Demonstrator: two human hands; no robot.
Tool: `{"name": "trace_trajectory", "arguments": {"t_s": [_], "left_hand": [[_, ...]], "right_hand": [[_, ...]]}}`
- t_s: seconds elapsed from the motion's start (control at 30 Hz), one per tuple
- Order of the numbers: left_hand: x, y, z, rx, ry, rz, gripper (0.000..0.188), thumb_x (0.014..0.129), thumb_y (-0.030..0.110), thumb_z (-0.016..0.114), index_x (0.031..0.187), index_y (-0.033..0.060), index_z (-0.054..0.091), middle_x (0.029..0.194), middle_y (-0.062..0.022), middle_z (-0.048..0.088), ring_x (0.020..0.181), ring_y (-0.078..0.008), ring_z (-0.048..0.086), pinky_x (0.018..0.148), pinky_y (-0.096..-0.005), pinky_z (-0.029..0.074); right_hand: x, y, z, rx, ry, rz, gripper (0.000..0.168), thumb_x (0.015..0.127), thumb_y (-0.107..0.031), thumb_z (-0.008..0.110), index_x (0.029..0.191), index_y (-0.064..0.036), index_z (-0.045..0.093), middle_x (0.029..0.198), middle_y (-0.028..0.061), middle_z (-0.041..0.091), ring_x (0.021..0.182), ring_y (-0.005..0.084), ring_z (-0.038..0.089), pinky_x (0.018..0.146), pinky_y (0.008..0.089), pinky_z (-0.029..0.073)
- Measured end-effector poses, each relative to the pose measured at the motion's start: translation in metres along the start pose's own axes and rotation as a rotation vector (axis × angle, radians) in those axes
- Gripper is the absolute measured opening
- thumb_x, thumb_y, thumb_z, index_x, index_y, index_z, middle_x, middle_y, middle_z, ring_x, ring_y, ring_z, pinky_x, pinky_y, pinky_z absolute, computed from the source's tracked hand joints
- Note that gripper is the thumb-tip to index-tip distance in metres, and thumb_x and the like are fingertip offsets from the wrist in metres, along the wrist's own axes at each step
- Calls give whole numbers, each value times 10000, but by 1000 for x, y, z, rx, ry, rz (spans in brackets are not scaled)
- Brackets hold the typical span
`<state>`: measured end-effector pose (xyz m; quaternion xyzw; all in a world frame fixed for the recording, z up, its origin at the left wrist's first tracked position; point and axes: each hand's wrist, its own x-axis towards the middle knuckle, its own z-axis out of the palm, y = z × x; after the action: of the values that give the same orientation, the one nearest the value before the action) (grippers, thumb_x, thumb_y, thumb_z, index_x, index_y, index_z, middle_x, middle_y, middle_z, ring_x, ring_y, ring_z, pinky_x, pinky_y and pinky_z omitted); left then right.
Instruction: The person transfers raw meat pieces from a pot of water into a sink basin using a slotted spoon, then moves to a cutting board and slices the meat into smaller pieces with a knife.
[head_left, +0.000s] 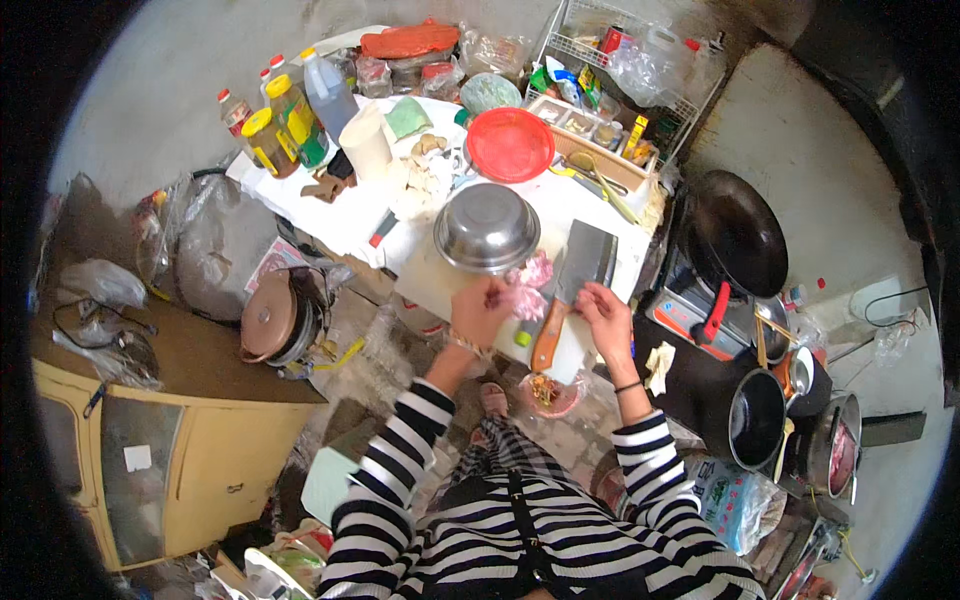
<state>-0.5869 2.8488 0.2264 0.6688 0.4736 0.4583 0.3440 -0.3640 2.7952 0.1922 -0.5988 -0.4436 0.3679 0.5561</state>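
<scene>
Pink raw meat (529, 281) lies on the cutting board (420, 274), close to the board's front edge. My left hand (478, 313) has its fingertips closed on the meat's near left part; motion blur softens that edge. A cleaver (550, 334) with a wooden handle rests right of the meat, its broad blade pointing away from me. Just right of the handle, my right hand (606, 319) hovers with bent, slightly parted fingers and nothing visible in it. Beyond the meat sits an upside-down steel bowl (487, 226). A small green item (523, 339) lies left of the cleaver handle.
Behind the bowl is a red plastic basin (511, 145). Bottles (298, 120) and a paper roll (366, 142) crowd the table's back left. To the right, a dark wok (735, 232) stands over a cooker. A pink scrap bowl (553, 394) is below the board.
</scene>
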Motion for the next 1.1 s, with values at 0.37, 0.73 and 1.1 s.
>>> {"name": "trace_trajectory", "arguments": {"t_s": [0.37, 0.73, 1.1], "left_hand": [[-5, -57, -17, 82, 158, -165, 346, 752, 128, 681, 1055, 20, 555, 947, -88, 600, 863, -215, 594, 776, -345, 491], [89, -69, -44, -996, 24, -708, 343, 866, 201, 617, 1091, -6, 461, 964, -86, 566, 789, -172, 605, 603, -314, 555], [107, -91, -40, -934, -83, -804, 443, 758, 110, 709, 1093, 7, 438, 1020, -105, 567, 846, -184, 604, 667, -355, 556]], "right_hand": [[60, -36, 30, 154, -59, 150, 514, 818, -109, 686, 1255, 15, 445, 998, 108, 605, 852, 125, 584, 726, 244, 489], [127, -48, 86, 338, -144, 466, 865, 760, -250, 756, 1387, 13, 222, 1138, 190, 537, 1034, 206, 536, 855, 278, 436], [132, -54, 96, 319, -102, 565, 875, 673, -181, 817, 1369, -35, 307, 1023, 155, 595, 915, 198, 582, 770, 298, 481]]}}
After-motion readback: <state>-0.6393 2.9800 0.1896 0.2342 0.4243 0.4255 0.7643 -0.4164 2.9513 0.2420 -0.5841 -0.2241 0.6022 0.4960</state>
